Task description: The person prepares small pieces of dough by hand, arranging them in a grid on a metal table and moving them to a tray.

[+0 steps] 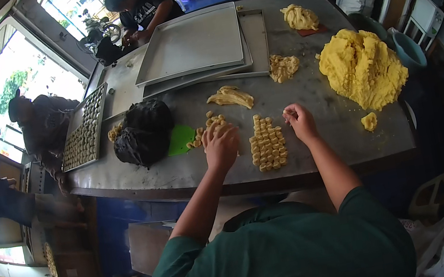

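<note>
My left hand [222,146] lies over a loose pile of small dough pieces [213,121], its fingers spread and partly hidden among them. Between my hands, short pale dough pieces [268,145] stand packed in close rows on the metal table [326,147]. To the right of this block, my right hand [301,122] is closed in a pinch on what looks like a small bit of dough at the fingertips. A long strip of dough [230,97] rests just beyond the pile. Beside the pile on the left is a green scraper [180,139].
A large yellow dough mound [363,69] sits at right, a small lump [369,122] before it. Farther back are stacked metal trays [188,44] and more dough [300,17]. Left stand a black plastic bag [142,134] and a filled tray [85,129]. Several people are around the table's far and left sides.
</note>
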Tool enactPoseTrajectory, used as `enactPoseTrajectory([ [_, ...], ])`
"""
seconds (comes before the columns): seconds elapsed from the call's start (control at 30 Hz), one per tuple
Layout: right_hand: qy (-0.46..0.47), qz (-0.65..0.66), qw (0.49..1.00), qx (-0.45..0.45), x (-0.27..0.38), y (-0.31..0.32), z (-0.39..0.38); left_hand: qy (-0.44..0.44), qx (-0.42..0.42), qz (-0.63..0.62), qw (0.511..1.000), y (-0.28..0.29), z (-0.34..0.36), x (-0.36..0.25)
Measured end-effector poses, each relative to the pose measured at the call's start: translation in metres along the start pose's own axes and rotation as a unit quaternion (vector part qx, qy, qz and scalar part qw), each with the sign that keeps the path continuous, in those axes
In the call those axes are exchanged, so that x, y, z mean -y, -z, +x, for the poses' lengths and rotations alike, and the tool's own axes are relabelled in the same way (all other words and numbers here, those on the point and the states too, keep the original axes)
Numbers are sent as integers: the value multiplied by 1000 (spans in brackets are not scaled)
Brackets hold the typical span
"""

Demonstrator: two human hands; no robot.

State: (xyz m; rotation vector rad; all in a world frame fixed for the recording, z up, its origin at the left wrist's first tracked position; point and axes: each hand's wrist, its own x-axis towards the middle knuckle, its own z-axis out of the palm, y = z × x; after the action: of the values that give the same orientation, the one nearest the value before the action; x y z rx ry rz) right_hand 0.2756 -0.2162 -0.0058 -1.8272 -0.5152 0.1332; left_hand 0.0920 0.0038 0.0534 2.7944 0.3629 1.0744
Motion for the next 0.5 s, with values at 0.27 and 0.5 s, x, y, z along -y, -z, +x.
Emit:
enactPoseTrajectory([
  [0.27,182,-58,981,-38,-12,0,5,-98,301,-134,939,-47,2,14],
  [0.5,114,-87,988,-55,-21,5,7,3,381,-107,918,-29,24,-9],
])
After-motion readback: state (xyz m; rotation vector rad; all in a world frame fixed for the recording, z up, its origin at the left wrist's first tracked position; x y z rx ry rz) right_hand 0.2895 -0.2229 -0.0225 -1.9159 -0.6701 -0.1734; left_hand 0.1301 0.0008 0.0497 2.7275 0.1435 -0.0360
